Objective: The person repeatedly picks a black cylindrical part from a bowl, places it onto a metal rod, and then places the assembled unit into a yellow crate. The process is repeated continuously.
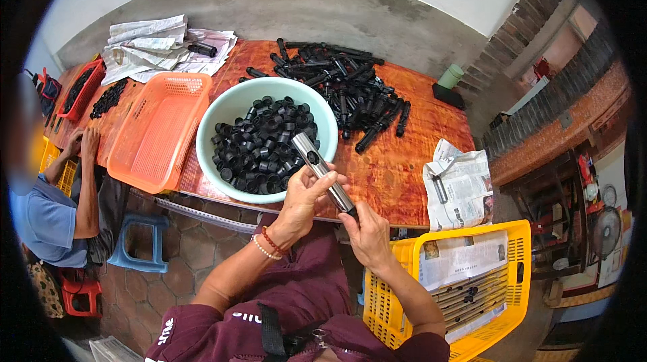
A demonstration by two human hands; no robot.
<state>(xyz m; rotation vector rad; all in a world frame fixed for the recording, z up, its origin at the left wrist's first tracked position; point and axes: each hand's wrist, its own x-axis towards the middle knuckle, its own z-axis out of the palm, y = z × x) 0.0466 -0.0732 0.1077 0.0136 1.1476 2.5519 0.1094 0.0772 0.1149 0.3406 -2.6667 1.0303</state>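
Note:
A shiny silver metal tube (315, 160) with a dark cut-out near its upper end slants in front of me. My left hand (304, 195) wraps round its middle, a beaded bracelet and a red one at the wrist. At the tube's lower, black end, my right hand (367, 231) grips with thumb and fingers. Behind the left hand stands a pale green basin (210, 150) holding many short black plastic caps (259, 143). Beyond the basin, to the right, black tubular parts (350, 82) lie in a loose heap on the reddish wooden table (411, 160).
An orange plastic basket (151, 140) sits left of the basin. At my right is a yellow crate (515, 281) with newspaper and rows of tubes. Newspaper (458, 187) hangs over the table edge. A co-worker's hands (84, 141) rest at the far left, near a blue stool (138, 244).

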